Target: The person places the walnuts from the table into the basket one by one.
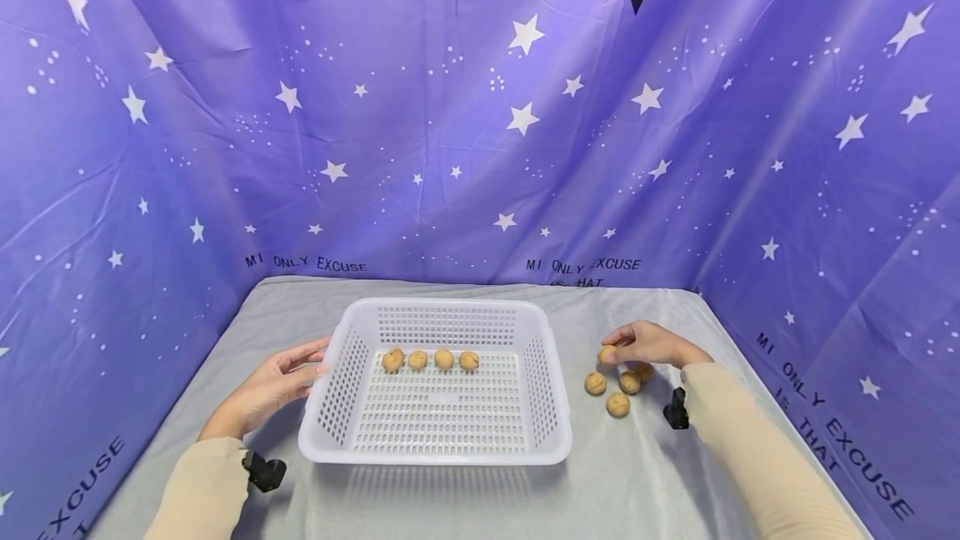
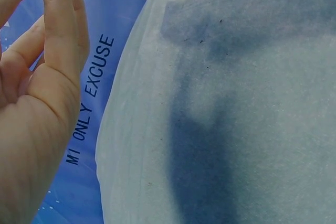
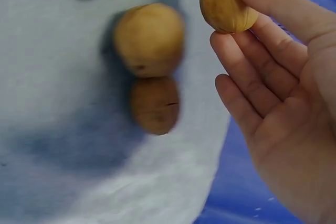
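In the head view, my right hand (image 1: pixel 651 343) pinches a walnut (image 3: pixel 227 4) between thumb and fingers, raised above the cloth to the right of the basket. Several loose walnuts (image 1: pixel 618 404) lie below and beside that hand; one is partly hidden behind it. A white perforated plastic basket (image 1: pixel 435 455) stands in the middle, with several walnuts (image 1: pixel 443 359) in a row across its floor toward the back. At the basket's left side is my left hand (image 1: pixel 264 386), its fingers extended and the fingertips at the outer wall and rim. Whether they press on it is hard to tell.
A grey cloth (image 1: pixel 615 490) covers the table. Purple star-printed curtains (image 1: pixel 450 148) close off the back and both sides. Each wrist carries a small black device (image 1: pixel 264 471). In the right wrist view, two walnuts (image 3: pixel 156 106) on the cloth touch each other.
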Motion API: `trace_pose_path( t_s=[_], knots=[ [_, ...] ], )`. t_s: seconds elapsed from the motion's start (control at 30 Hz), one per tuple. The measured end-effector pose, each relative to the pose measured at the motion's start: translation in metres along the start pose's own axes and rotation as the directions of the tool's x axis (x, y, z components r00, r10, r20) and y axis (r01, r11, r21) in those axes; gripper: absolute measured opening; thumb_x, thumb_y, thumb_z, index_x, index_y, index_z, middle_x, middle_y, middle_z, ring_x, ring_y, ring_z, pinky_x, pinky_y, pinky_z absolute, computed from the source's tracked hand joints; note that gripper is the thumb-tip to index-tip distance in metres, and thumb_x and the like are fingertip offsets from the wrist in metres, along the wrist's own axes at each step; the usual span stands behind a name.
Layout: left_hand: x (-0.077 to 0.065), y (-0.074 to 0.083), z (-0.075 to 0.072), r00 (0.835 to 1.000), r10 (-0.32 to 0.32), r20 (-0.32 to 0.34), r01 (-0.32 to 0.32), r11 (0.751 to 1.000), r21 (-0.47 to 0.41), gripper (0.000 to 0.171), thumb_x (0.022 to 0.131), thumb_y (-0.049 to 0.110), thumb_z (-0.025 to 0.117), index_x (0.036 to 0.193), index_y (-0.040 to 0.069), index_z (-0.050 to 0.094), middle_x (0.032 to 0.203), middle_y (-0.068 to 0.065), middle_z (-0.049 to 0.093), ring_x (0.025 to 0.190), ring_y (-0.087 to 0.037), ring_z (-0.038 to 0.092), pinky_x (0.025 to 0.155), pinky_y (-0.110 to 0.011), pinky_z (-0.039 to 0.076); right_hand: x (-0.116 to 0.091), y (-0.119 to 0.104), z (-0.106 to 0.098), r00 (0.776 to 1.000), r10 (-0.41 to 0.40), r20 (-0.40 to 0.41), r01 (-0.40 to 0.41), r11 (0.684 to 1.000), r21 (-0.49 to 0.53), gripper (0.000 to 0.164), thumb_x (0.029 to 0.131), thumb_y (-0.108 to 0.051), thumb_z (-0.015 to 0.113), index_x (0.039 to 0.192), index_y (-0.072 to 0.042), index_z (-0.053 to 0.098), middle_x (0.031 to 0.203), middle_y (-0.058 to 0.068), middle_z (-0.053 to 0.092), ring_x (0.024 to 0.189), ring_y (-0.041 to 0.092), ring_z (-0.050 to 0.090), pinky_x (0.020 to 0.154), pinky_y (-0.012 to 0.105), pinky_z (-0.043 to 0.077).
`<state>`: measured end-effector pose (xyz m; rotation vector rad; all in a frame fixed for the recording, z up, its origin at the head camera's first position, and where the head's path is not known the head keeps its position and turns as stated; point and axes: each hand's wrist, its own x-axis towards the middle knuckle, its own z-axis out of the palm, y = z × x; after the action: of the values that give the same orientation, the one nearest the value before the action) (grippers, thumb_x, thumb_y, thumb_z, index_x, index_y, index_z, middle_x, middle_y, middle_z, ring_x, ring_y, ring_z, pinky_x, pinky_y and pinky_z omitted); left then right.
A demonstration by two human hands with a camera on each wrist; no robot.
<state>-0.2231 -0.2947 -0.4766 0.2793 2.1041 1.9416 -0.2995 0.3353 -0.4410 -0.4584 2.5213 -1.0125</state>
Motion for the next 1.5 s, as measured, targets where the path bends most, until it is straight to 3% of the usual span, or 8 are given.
trace_pose_path(
  t_s=[0.13,0.4,0.77,1.07,1.3,1.37,1.5],
  knots=[
    [0.000,0.000,0.000,1.000,0.000,0.001,0.000,1.000,-0.001,0.064,0.100,0.009,0.063,0.155,-0.001,0.032,0.141,-0.021,0.049,0.111,-0.016,0.063,0.089,-0.036,0.055,0.002,-0.014,-0.009,0.998,-0.058,-0.024,0.057,0.998,-0.038,0.045,0.093,-0.024,0.073,0.126,0.005,0.064,0.117,0.014,0.069,0.101,0.022,0.064,0.091,0.042,0.051],
    [0.000,0.000,0.001,1.000,0.004,0.005,-0.004,1.000,0.003,0.064,0.100,0.009,0.063,0.155,-0.001,0.032,0.140,-0.020,0.050,0.111,-0.017,0.063,0.089,-0.036,0.055,0.008,-0.047,-0.022,0.990,-0.117,-0.079,0.110,0.991,-0.081,0.044,0.092,-0.028,0.075,0.127,-0.004,0.067,0.117,0.008,0.070,0.106,0.025,0.063,0.093,0.044,0.050],
    [0.000,-0.001,0.000,1.000,0.017,0.008,-0.017,1.000,0.001,0.062,0.100,0.008,0.061,0.154,-0.002,0.033,0.139,-0.018,0.052,0.113,-0.017,0.063,0.090,-0.037,0.055,0.040,-0.104,-0.006,0.976,-0.216,-0.036,0.210,0.969,-0.133,0.042,0.089,-0.030,0.079,0.123,-0.008,0.071,0.117,0.005,0.071,0.108,0.023,0.066,0.093,0.042,0.053],
    [0.000,-0.002,-0.002,1.000,0.014,0.012,-0.014,1.000,-0.004,0.062,0.101,0.008,0.060,0.155,-0.002,0.032,0.139,-0.017,0.053,0.113,-0.017,0.062,0.091,-0.037,0.055,0.074,-0.158,0.038,0.960,-0.269,0.081,0.280,0.944,-0.173,0.045,0.088,-0.034,0.077,0.127,-0.013,0.069,0.114,-0.004,0.071,0.105,0.014,0.066,0.099,0.047,0.048],
    [-0.003,-0.001,-0.001,0.999,0.028,0.020,-0.027,1.000,-0.015,0.061,0.101,0.005,0.059,0.154,-0.004,0.030,0.139,-0.019,0.052,0.111,-0.017,0.063,0.090,-0.035,0.055,0.097,-0.195,0.090,0.930,-0.317,0.185,0.344,0.929,-0.138,0.041,0.089,-0.029,0.077,0.126,-0.014,0.069,0.111,-0.010,0.070,0.100,0.005,0.064,0.096,0.034,0.049],
    [-0.002,-0.001,0.000,0.999,0.030,0.019,-0.029,0.999,-0.013,0.061,0.101,0.005,0.059,0.154,-0.004,0.030,0.139,-0.019,0.052,0.111,-0.017,0.063,0.090,-0.035,0.055,0.103,-0.204,0.104,0.913,-0.346,0.215,0.378,0.917,-0.131,0.041,0.090,-0.029,0.076,0.126,-0.012,0.069,0.112,-0.010,0.070,0.100,0.005,0.064,0.096,0.032,0.049],
    [-0.002,0.000,0.000,0.999,0.029,0.014,-0.028,0.999,-0.016,0.061,0.101,0.005,0.059,0.154,-0.004,0.031,0.139,-0.018,0.053,0.111,-0.017,0.063,0.090,-0.035,0.055,0.111,-0.219,0.134,0.908,-0.348,0.234,0.380,0.919,-0.106,0.039,0.089,-0.028,0.078,0.125,-0.016,0.070,0.110,-0.013,0.070,0.099,0.003,0.063,0.097,0.033,0.048]
  ],
)
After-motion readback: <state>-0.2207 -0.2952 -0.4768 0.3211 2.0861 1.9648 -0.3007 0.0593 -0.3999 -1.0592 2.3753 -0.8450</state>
